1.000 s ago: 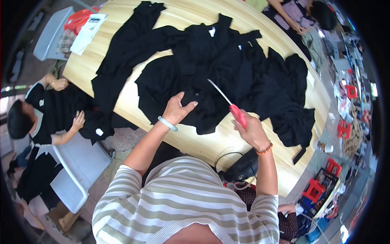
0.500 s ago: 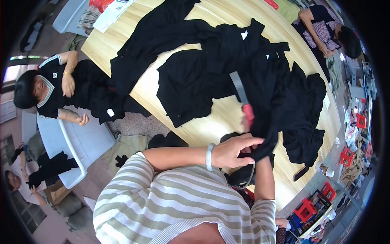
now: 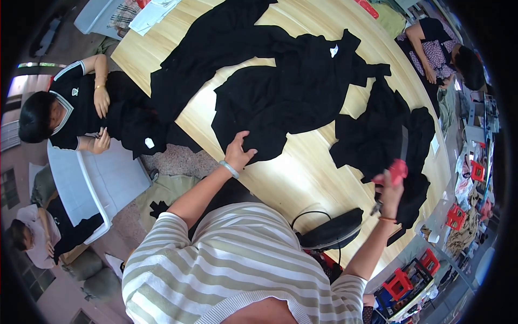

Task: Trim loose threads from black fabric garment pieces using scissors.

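My left hand (image 3: pixel 237 155) rests at the lower edge of a spread black garment (image 3: pixel 318 102), its thumb and forefinger apart. Further right, my right hand (image 3: pixel 389 197) is closed round a red-handled tool (image 3: pixel 398 171) with a flat grey strip reaching away from it. Motion blurs this tool, and its exact kind does not show. Small metal bits poke out below that hand's fingers. Beneath the tool lies a bunched heap of black cloth (image 3: pixel 359 140). Close to my body sits a black pouch (image 3: pixel 334 229) with a zip and a loop.
The wooden table (image 3: pixel 310 186) fills the middle. One person (image 3: pixel 67 113) stands at its left edge and another (image 3: pixel 437 51) works at the far right. A white bin (image 3: pixel 100 189) is at left; red stools (image 3: pixel 398 284) stand at lower right.
My left hand has moved left, off the cloth by my right hand, to the spread garment. My right hand and the red-handled tool have shifted right; the black cloth there lies lower, uncovering the pouch.
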### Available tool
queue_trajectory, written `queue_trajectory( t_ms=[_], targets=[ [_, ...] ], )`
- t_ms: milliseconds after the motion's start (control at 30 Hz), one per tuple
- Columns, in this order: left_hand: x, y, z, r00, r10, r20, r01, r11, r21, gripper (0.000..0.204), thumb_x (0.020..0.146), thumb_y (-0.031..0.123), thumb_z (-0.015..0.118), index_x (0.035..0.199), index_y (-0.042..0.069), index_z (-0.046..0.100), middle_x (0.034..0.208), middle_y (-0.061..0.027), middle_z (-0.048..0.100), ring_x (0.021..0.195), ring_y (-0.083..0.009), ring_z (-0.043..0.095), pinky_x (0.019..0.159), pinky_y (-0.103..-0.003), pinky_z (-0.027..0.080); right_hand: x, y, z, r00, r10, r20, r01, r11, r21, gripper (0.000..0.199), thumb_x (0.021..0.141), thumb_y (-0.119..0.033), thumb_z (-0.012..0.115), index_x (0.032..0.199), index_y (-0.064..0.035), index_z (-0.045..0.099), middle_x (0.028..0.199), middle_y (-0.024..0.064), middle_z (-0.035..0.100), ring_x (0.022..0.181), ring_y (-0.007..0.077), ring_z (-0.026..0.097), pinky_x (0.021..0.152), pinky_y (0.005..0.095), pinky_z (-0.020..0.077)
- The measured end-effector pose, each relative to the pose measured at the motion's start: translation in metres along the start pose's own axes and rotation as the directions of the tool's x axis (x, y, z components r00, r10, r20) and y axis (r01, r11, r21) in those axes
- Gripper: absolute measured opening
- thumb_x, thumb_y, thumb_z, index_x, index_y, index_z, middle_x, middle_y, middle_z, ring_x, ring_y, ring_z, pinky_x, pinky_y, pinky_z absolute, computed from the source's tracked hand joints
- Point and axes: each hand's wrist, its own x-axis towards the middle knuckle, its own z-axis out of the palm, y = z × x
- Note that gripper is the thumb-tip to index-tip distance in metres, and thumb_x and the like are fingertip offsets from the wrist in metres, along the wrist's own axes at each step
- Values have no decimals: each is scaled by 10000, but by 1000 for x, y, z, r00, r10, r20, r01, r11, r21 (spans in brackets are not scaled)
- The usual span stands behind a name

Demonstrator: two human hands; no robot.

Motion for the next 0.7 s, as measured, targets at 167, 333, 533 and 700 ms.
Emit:
queue_trajectory(
  t_ms=[167, 333, 533, 700],
  targets=[
    [6, 55, 4, 898, -330, 292, 399, 329, -856, 845, 837, 218, 762, 1462, 45, 221, 990, -79, 584, 721, -195, 676, 622, -302, 572, -44, -58, 108, 882, -249, 400, 322, 938, -128, 393, 937, -129, 593, 1313, -49, 507, 852, 60, 669, 746, 114, 650, 645, 265, 523],
    [40, 8, 19, 908, -306, 286, 296, -14, -955, 692, 844, 269, 761, 1384, 84, 370, 810, -6, 508, 725, -171, 661, 588, -298, 547, -59, -70, 146, 727, -213, 652, 430, 882, -192, 578, 897, -86, 599, 1441, -125, 408, 896, 145, 688, 785, 248, 702, 765, 349, 530],
    [20, 50, -4, 901, -174, 396, 334, -305, -892, 510, 875, 331, 708, 1275, 67, 532, 1167, -79, 644, 1172, -281, 581, 996, -428, 477, -58, -70, 149, 683, -142, 716, 537, 762, -361, 593, 892, -105, 609, 1442, -140, 390, 788, 178, 679, 830, 368, 683, 780, 407, 524],
    [12, 31, 6, 923, -121, 365, 314, -314, -896, 381, 968, 332, 564, 1232, 58, 582, 1248, -130, 630, 1177, -283, 587, 1038, -455, 440, -60, -71, 150, 634, -150, 759, 587, 731, -347, 567, 897, -143, 605, 1428, -140, 405, 809, 193, 678, 815, 375, 676, 782, 436, 518]
  ],
)
